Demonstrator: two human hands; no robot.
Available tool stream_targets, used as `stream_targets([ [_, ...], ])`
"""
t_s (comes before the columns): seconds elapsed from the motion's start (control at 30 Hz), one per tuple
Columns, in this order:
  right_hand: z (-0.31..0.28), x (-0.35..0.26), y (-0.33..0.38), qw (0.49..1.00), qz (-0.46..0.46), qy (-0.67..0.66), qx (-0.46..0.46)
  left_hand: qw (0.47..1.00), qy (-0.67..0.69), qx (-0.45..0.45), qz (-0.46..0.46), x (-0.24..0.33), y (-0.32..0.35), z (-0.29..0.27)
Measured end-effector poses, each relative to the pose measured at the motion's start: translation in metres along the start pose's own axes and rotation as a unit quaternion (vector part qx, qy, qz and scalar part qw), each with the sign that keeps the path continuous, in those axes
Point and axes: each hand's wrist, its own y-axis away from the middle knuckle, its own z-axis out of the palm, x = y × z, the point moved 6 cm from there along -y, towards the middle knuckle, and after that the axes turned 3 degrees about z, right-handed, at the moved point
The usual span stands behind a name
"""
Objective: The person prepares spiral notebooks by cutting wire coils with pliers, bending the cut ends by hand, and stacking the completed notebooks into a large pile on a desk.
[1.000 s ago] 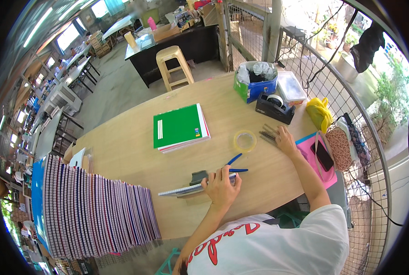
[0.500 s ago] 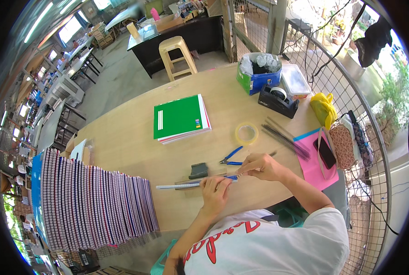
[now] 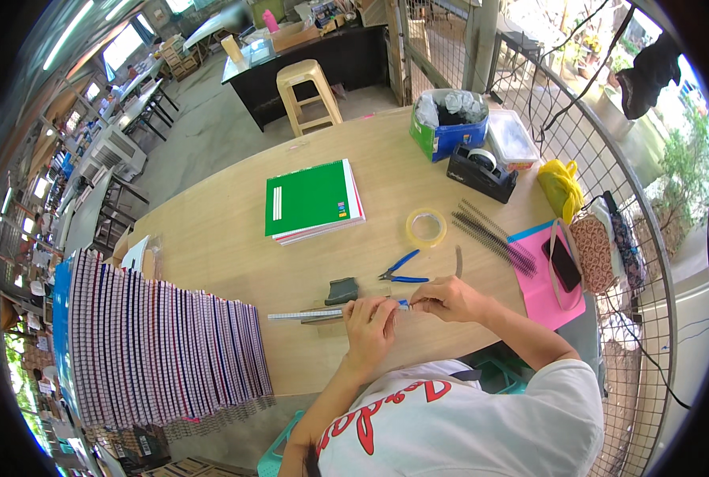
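Note:
My left hand [image 3: 370, 327] is closed over the middle of a notebook [image 3: 295, 316], seen edge-on as a narrow white strip with a row of marks. Its blue end shows between my hands. My right hand [image 3: 451, 300] pinches at that end. A thin grey wire coil [image 3: 458, 261] sticks up from behind my right fingers; its lower part is hidden. Just beyond my hands lie blue-handled pliers [image 3: 408, 278], jaws to the left. A dark grey block [image 3: 341, 291] sits beyond the notebook.
A tall stack of spiral notebooks [image 3: 163, 342] stands at left. Farther off lie green notebooks [image 3: 310, 199], a tape roll [image 3: 426, 228] and loose wire coils [image 3: 493, 238]. A tape dispenser [image 3: 481, 175], box [image 3: 450, 131] and phone on a pink folder [image 3: 557, 298] are at right.
Both hands and the notebook have shifted slightly left and away. The grey coil at my right hand has swung from slanting right to nearly straight away from me.

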Motion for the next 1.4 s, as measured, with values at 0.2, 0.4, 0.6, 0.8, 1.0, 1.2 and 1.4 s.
stream_targets([
  [0.2,-0.008,-0.007,-0.005,0.990,-0.028,0.098,0.094,0.999,0.020,0.014,-0.032,0.005,-0.021,-0.006],
  [0.4,0.009,-0.014,-0.006,0.980,-0.022,0.183,0.080,1.000,-0.004,0.003,-0.007,0.004,-0.017,-0.006],
  [0.6,0.007,-0.024,-0.002,0.969,-0.015,0.163,0.186,1.000,-0.008,0.014,0.005,0.006,-0.016,-0.005],
  [0.8,0.013,-0.019,-0.004,0.956,-0.002,0.288,0.054,1.000,-0.001,0.011,0.015,0.002,-0.005,0.000],
  [1.0,-0.029,0.001,-0.055,0.986,0.102,0.047,0.125,0.996,0.017,-0.089,0.021,0.031,-0.013,-0.022],
  [1.2,0.105,0.077,-0.145,0.948,-0.017,0.231,-0.220,0.997,-0.049,-0.055,0.010,0.020,0.003,-0.004],
  [1.4,0.139,0.109,-0.158,0.917,-0.072,0.282,-0.273,0.996,-0.060,-0.056,0.027,0.020,0.000,0.003],
])
